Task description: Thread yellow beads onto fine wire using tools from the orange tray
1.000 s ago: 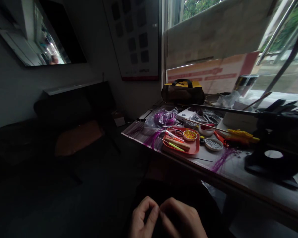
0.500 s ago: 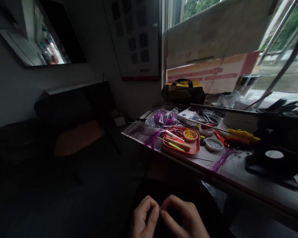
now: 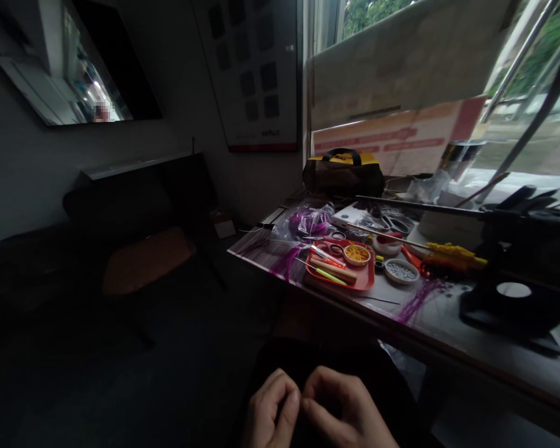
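Note:
My left hand (image 3: 274, 407) and my right hand (image 3: 340, 404) are close together over my dark lap, below the table's front edge. Thumb and forefinger are pinched on each hand, and the fingertips almost meet. Whatever is between them, if anything, is too small or dark to make out. Nearest on the table is a red tray (image 3: 366, 277), which holds a yellow-green handled tool (image 3: 330, 275), a wooden-handled piece (image 3: 338, 269) and a small bowl of orange and yellow bits (image 3: 357, 253). Scissors (image 3: 335, 247) lie at its back edge.
A dish of grey beads (image 3: 402, 271) stands right of the tray, with purple strands (image 3: 419, 302) in front. Clear plastic with purple material (image 3: 308, 221) lies behind. A black stand (image 3: 513, 317) is at right, a black-and-yellow bag (image 3: 344, 173) at the back, a chair (image 3: 148, 260) at left.

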A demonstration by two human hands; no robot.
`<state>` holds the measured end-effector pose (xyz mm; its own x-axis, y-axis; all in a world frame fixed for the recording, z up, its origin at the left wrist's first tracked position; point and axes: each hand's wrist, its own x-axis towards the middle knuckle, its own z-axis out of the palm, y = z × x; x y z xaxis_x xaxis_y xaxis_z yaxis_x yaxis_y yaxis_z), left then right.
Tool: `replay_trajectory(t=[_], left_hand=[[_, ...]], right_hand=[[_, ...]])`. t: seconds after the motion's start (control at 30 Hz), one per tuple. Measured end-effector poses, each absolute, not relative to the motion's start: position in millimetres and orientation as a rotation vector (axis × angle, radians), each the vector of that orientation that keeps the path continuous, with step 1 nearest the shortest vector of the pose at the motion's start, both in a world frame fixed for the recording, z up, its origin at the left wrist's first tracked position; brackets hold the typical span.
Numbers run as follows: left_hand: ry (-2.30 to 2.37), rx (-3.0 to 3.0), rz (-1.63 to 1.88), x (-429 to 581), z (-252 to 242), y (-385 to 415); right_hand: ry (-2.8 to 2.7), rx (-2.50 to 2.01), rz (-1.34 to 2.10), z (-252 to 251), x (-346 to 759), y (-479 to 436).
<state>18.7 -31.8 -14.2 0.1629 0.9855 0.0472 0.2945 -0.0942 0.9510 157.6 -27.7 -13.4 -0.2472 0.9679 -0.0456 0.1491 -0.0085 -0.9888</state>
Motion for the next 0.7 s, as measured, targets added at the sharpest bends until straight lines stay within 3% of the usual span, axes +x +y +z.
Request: replay_trajectory(t=[0.27, 0.7], left_hand=[[1.263, 1.498, 0.917, 18.6, -9.6, -30.9], [1.262, 1.47, 0.899, 20.6, -6.2, -30.1]], right_hand=[[-1.319, -1.091, 1.572, -8.1, 159.5, -23.5], [-1.433, -1.207, 1.427, -3.3, 158.9, -27.2]])
